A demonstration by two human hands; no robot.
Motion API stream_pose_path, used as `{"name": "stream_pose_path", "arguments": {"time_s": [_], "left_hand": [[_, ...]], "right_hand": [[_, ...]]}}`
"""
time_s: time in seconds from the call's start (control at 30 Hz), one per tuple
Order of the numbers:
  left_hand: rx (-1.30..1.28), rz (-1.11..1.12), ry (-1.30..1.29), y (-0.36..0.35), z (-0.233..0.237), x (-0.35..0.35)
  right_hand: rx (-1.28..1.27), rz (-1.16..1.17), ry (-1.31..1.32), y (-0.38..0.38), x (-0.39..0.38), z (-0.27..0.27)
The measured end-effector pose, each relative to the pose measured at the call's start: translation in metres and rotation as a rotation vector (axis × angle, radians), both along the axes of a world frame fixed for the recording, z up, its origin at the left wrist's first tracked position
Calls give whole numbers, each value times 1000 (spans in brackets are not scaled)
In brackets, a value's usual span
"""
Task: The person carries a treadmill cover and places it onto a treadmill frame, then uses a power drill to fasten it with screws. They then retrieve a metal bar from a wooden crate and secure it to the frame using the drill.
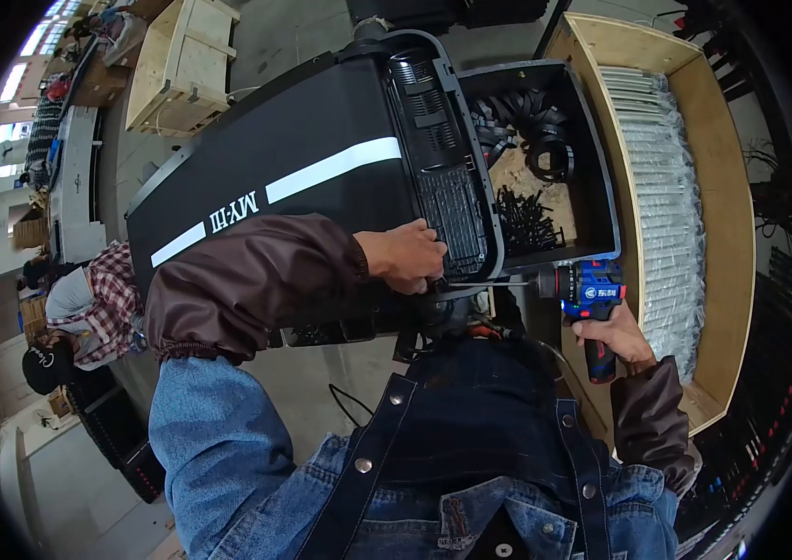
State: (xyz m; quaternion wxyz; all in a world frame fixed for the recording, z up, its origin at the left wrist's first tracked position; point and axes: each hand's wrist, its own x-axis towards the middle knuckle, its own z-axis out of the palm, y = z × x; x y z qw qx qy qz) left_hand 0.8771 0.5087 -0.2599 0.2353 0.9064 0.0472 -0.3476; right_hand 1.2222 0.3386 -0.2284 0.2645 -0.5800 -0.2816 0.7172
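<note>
My right hand is wrapped round the grip of a blue and black cordless drill. A long thin bit reaches left from its chuck to the near corner of a black treadmill-like machine with a white stripe and upside-down lettering. At that corner my left hand is closed, its fingertips bent down by the bit's tip. What lies between those fingers is hidden. A ribbed black end section of the machine lies just beyond this hand.
A black bin beside the machine holds black looped parts and a heap of small black pieces. Right of it stands a long wooden crate with plastic-wrapped items. Another crate is at upper left; a person in a plaid shirt is at left.
</note>
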Motion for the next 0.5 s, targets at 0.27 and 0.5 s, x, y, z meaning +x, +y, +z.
{"name": "stream_pose_path", "arguments": {"time_s": [0.27, 0.5], "left_hand": [[-227, 218, -112, 10, 1, -10], [-267, 187, -218, 9, 7, -17]], "right_hand": [[-50, 36, 14, 9, 10, -19], [-49, 106, -3, 21, 12, -21]]}}
